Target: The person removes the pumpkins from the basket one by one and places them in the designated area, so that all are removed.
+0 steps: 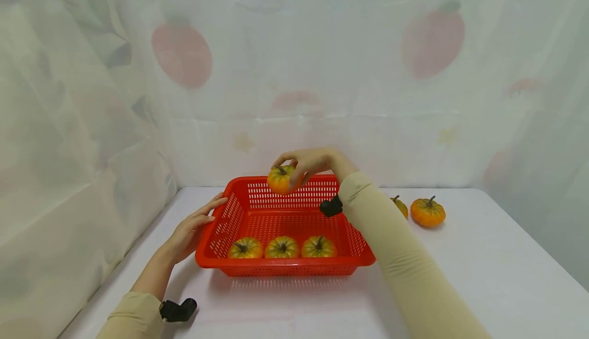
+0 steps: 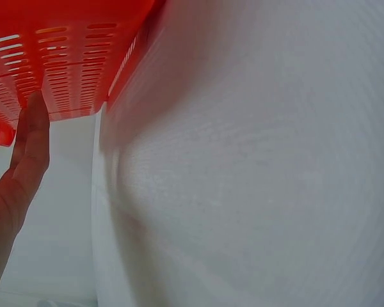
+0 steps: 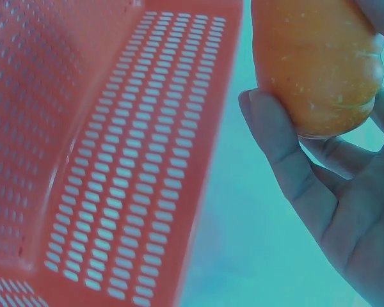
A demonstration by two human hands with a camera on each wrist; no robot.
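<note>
- The right hand [image 1: 313,161] hangs over the far wall of the red basket [image 1: 216,236], fingers [image 3: 281,153] curled round a small pumpkin [image 1: 281,179] and pinching it from above.
- The left hand [image 1: 190,229] lies flat against the basket's left wall, fingers straight, holding nothing; the left wrist view shows them along the wall's outside.
- A row of three pumpkins [image 1: 282,247] sits along the near wall inside, touching one another. The far half of the floor is bare.
- Two more pumpkins [image 1: 427,212] wait on the bench [image 1: 483,277] to the right of the basket, one partly hidden by the sleeve.
- To do this well, I judge the held pumpkin should come down upright behind the row, low enough that it does not roll when let go.
- The fingers should loosen only once it rests on the floor, then lift straight up clear of the rim.
- The left hand's steady press should stop the basket sliding.
</note>
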